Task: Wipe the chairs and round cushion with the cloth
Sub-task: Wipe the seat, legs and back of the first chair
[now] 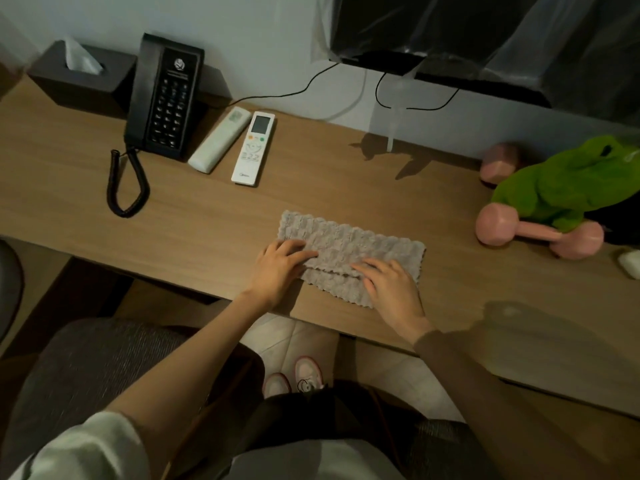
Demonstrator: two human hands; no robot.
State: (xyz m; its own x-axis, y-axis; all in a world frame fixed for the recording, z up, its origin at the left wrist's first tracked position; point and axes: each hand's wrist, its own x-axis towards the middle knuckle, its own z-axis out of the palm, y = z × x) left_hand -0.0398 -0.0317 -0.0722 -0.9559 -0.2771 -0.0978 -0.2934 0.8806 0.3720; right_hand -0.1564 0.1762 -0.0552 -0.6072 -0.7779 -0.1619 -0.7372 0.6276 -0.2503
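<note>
We see a grey cloth (349, 251) lying as a long strip on the desk (194, 216), close to its near edge and a little right of the frame's middle. A fold line runs along the cloth's near side. Both hands lie on it. The left hand (280, 268) rests palm down on the cloth's nine o'clock end, fingers straight and close together, gripping nothing. The right hand (391, 289) rests palm down near the cloth's five o'clock corner, fingers straight and slightly spread across the fold, likewise holding nothing. From the cloth, a black phone (166, 98) stands at ten o'clock against the wall, its coiled cord looping toward us. A tissue box (83, 81) sits just beyond the phone in the same direction. At eleven o'clock a face-down remote (220, 140) and a face-up remote (253, 148) lie side by side, well apart from the cloth. At three o'clock a pink dumbbell (533, 233) lies on the desk with a green plush toy (568, 181) resting on its bar, and a second dumbbell (500, 162) shows behind the toy at two o'clock. At one o'clock a dark screen (450, 29) wrapped in clear plastic hangs above the desk. At seven o'clock, below the desk edge, we see a grey woven chair (104, 358) under the left forearm, and at six o'clock pale shoes (294, 377) on floor tiles.
</note>
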